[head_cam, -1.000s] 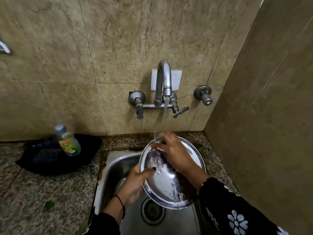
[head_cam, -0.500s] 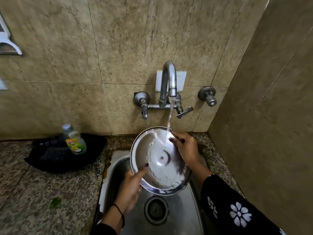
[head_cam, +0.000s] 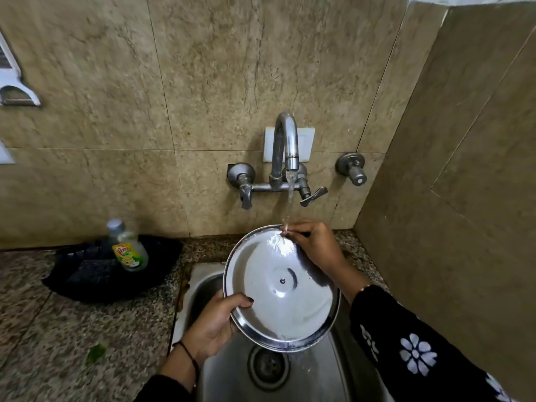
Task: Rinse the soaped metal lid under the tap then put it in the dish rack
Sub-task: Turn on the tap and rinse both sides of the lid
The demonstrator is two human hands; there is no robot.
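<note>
Metal lid [head_cam: 285, 297] now free of soap streaks seen earlier; left hand [head_cam: 216, 323] fingers clamped on rim at 8 o'clock, right hand [head_cam: 316, 245] fingers at 1 o'clock under tap [head_cam: 287, 146] stream

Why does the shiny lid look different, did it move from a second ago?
Yes. The lid has tipped up and slid left; the tap stream now strikes its top rim, not the middle.

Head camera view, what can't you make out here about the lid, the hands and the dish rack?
- Dish rack: not in the head view at all.
- Metal lid far face: turned away from the camera.
- Left hand fingers: behind the lid, only the thumb shows.
- Right hand fingertips: blurred by splashing water.
</note>
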